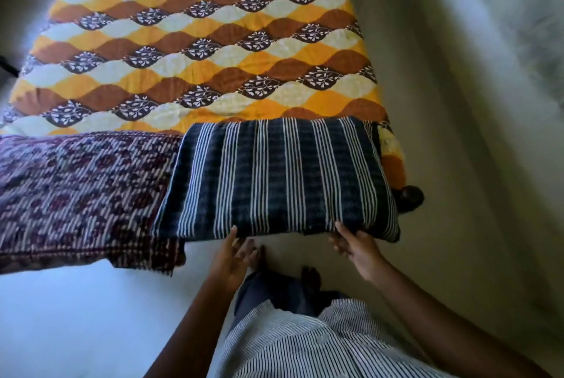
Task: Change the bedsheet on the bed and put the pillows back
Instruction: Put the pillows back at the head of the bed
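Observation:
A bedsheet (195,51) with yellow, brown and cream waves covers the bed. At the near end lie two pillows side by side: a maroon patterned pillow (76,197) on the left and a dark blue pillow with white stripes (274,179) on the right. The blue pillow overlaps the maroon one's right edge. My left hand (235,255) sits just under the blue pillow's near edge, fingers straight, thumb touching the fabric. My right hand (354,246) is at the same edge further right, its fingers tucked under the pillow and thumb on top.
A pale wall (473,103) runs close along the bed's right side. A dark round bedpost (409,196) shows at the near right corner. Light floor (76,316) lies in front of the bed, where my feet stand.

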`<state>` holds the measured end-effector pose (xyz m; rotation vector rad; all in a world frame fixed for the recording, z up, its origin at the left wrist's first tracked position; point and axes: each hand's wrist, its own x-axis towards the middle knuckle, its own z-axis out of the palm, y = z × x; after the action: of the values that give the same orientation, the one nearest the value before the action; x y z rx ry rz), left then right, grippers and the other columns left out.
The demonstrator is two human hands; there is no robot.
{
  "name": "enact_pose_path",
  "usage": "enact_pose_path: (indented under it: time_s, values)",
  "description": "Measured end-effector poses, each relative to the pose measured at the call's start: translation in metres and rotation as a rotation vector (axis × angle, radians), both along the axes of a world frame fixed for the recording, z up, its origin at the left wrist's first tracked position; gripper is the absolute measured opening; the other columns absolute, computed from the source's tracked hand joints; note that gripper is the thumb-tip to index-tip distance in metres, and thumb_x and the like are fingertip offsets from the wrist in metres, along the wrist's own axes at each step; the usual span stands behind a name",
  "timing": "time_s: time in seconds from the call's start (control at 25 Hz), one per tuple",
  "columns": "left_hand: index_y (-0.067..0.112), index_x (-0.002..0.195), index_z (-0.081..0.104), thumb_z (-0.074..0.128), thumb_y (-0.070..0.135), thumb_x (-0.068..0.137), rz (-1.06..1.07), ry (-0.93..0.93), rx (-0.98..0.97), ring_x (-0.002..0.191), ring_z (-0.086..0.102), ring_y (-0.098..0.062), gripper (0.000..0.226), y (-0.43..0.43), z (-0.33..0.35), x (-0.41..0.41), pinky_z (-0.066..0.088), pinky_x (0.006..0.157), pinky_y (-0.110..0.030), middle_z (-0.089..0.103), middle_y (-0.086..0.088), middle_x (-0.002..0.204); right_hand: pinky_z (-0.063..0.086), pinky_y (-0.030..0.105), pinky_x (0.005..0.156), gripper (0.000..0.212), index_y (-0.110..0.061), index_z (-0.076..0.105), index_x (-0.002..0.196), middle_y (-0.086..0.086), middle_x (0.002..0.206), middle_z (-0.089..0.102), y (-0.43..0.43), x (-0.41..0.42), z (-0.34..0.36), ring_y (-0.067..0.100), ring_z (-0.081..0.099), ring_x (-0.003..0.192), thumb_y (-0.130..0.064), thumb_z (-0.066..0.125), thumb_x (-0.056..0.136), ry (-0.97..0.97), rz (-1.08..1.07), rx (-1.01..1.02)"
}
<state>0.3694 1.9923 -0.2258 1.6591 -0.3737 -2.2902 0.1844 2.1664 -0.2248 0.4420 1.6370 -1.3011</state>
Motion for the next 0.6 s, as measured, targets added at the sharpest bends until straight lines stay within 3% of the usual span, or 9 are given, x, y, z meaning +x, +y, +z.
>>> enact_pose_path:
  time_s: [0.08,0.12,0.2,0.28,0.36,0.44,0.52,0.6]
  values:
    - [0.007,0.087,0.051,0.041,0.024,0.098,-0.064,0.046,0.033,0.108,0.051,-0.048,0.023,0.029,0.008,-0.016,0.033,0.109,-0.043,0.06,-0.016,0.081,0.046,0.03,0.07,0.024,-0.008,0.063,0.102,0.007,0.082,0.067,0.005,-0.003,0.006,0.018,0.06,0.074,-0.025,0.064,0.086,0.001,-0.001,-0.035]
    - [0.004,0.102,0.053,0.041,0.025,0.098,-0.09,0.059,0.06,0.122,0.045,-0.042,0.024,0.04,0.006,-0.026,0.032,0.11,-0.042,0.062,-0.021,0.097,0.045,0.029,0.068,0.017,-0.01,0.064,0.095,0.006,0.079,0.066,0.004,-0.006,0.009,0.016,0.059,0.071,-0.024,0.064,0.086,-0.008,-0.027,-0.058]
    - [0.002,0.134,0.04,0.045,0.027,0.096,-0.152,0.032,0.091,0.131,0.04,-0.034,0.046,0.054,0.002,-0.055,0.036,0.105,-0.041,0.046,-0.022,0.136,0.045,0.027,0.064,0.01,-0.011,0.064,0.083,0.006,0.075,0.065,0.0,-0.009,0.012,0.015,0.057,0.066,-0.021,0.065,0.085,0.015,-0.062,-0.061]
    - [0.004,0.129,0.048,0.054,0.025,0.092,-0.233,0.012,0.079,0.121,0.052,-0.03,0.042,0.064,0.004,-0.084,0.046,0.093,-0.037,0.048,-0.018,0.137,0.046,0.025,0.061,0.013,-0.01,0.064,0.076,0.004,0.068,0.065,0.001,-0.01,0.011,0.013,0.057,0.062,-0.02,0.067,0.084,0.031,-0.048,-0.033]
    - [0.007,0.105,0.061,0.06,0.019,0.089,-0.258,-0.031,0.057,0.097,0.064,-0.023,0.019,0.07,-0.002,-0.097,0.052,0.08,-0.034,0.062,-0.014,0.119,0.049,0.021,0.054,0.017,-0.009,0.064,0.073,-0.002,0.058,0.066,0.01,-0.01,0.009,0.01,0.059,0.057,-0.022,0.068,0.083,0.05,-0.013,-0.016]
    - [0.01,0.097,0.059,0.058,0.017,0.09,-0.303,-0.085,0.066,0.083,0.064,-0.017,0.009,0.074,-0.013,-0.092,0.051,0.073,-0.032,0.067,-0.009,0.105,0.049,0.017,0.046,0.018,-0.007,0.063,0.073,-0.004,0.051,0.065,0.025,-0.005,0.0,0.005,0.06,0.048,-0.021,0.066,0.085,0.048,0.025,0.029]
    - [0.011,0.104,0.056,0.052,0.015,0.094,-0.357,-0.129,0.071,0.083,0.062,-0.015,0.011,0.082,-0.029,-0.081,0.048,0.068,-0.03,0.065,-0.009,0.115,0.047,0.015,0.042,0.018,-0.005,0.062,0.076,-0.003,0.047,0.064,0.032,0.005,-0.013,0.004,0.058,0.042,-0.019,0.064,0.087,0.005,0.063,0.113]
    - [0.011,0.098,0.053,0.052,0.013,0.094,-0.382,-0.168,0.052,0.082,0.062,-0.016,0.005,0.086,-0.035,-0.075,0.046,0.066,-0.029,0.06,-0.01,0.124,0.049,0.018,0.044,0.018,-0.001,0.063,0.085,0.001,0.053,0.065,0.029,0.009,-0.022,0.008,0.06,0.047,-0.019,0.064,0.088,-0.036,0.058,0.152]
